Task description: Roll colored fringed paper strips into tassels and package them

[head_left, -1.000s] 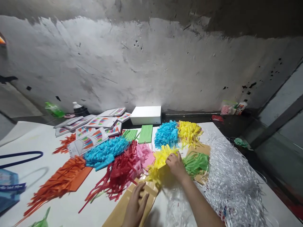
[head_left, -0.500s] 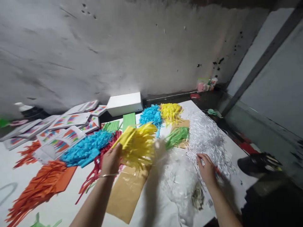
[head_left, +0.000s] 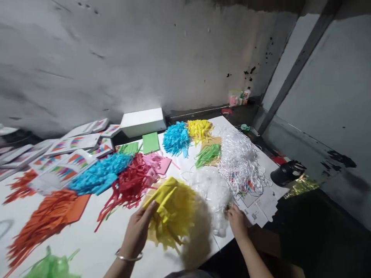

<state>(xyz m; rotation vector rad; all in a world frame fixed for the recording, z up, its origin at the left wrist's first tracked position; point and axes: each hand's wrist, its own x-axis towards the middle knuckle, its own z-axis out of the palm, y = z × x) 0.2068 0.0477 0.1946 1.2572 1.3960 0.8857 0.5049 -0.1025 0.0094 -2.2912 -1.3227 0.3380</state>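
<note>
My left hand [head_left: 139,227] is closed on a bunch of yellow fringed tissue paper [head_left: 174,212], thumb on top and the cut strips spreading to the right. Under it, part of a brown paper piece shows. My right hand [head_left: 237,222] has its fingers drawn together at the near right edge of a heap of clear plastic [head_left: 211,197]. Its fingertips meet a small dark bundle there, and what they grip cannot be made out. Beyond that hand lies a pile of white strings [head_left: 240,158] over printed sheets.
Fringed paper in orange [head_left: 46,222], blue [head_left: 101,173], red [head_left: 130,179] and pink [head_left: 153,166] lies on the left of the white table. Green strips [head_left: 208,154] rest on brown paper. Behind are printed packs [head_left: 72,144] and a white box [head_left: 143,122]. A black cup [head_left: 285,173] stands right.
My right hand has moved from the white strings to the near edge of the plastic heap. My left hand has come lower with the yellow tissue paper. The view has turned rightward.
</note>
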